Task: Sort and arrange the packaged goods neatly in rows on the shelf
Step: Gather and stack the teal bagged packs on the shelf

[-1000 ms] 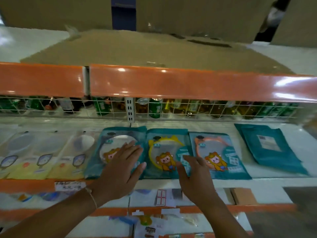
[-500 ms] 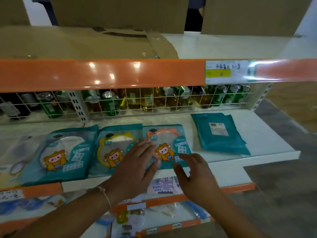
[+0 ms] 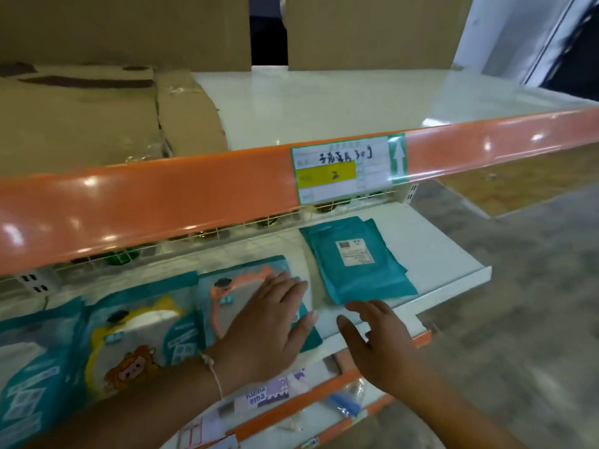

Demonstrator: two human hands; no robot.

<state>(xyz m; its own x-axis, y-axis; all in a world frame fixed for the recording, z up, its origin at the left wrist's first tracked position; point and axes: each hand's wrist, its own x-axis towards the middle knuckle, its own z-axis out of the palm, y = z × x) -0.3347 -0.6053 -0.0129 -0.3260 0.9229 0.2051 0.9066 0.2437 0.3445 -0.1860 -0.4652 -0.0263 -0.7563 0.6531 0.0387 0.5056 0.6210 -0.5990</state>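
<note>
The left hand [image 3: 262, 332] lies flat, its fingers [image 3: 285, 286] straight and slightly spread, pressing on the packet with the orange ring [image 3: 227, 293], the rightmost of a row of glossy teal packets on the white shelf [image 3: 447, 264]. The right hand [image 3: 379, 338] hovers just over the shelf's front edge, fingers loosely extended and apart, holding nothing; its fingertips are near the lower edge of the plain teal packets [image 3: 356, 264], and I cannot tell whether they touch. Those are flat, matte, rectangular, stacked slightly askew, with a white label on top. Beside the orange one lies a yellow-ring packet [image 3: 136, 335] with a cartoon figure, its film shiny. The orange shelf edge [image 3: 162, 196] above carries a handwritten price tag [image 3: 346, 170]. Since half a second ago the view has swung rightward, and the right hand has reached closer to the plain stack.
</note>
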